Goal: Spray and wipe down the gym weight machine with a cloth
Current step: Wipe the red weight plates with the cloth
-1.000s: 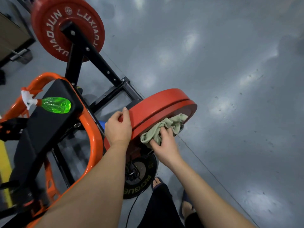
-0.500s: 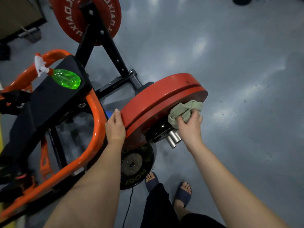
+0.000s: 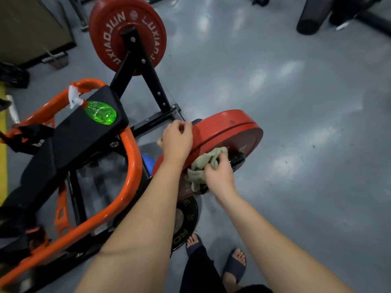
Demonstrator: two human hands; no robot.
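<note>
The weight machine has an orange tube frame (image 3: 131,166) and a black pad (image 3: 69,140). A green spray bottle (image 3: 99,114) with a white trigger lies on that pad. Red weight plates (image 3: 228,127) hang on the near side of the machine. My left hand (image 3: 176,140) grips the rim of these plates. My right hand (image 3: 220,176) clutches a pale green cloth (image 3: 203,166) and presses it against the outer face of the plates, near the hub.
A second red plate (image 3: 127,32) marked LUXIAOJUN hangs on the black upright at the back. A black plate (image 3: 186,220) stands on the floor below my hands, beside my sandalled feet (image 3: 234,265). Grey floor (image 3: 296,144) spreads to the right; dark equipment (image 3: 313,15) sits top right.
My right hand has brought the cloth back from the far edge of the plate face towards the hub. My left hand has slid further up the rim.
</note>
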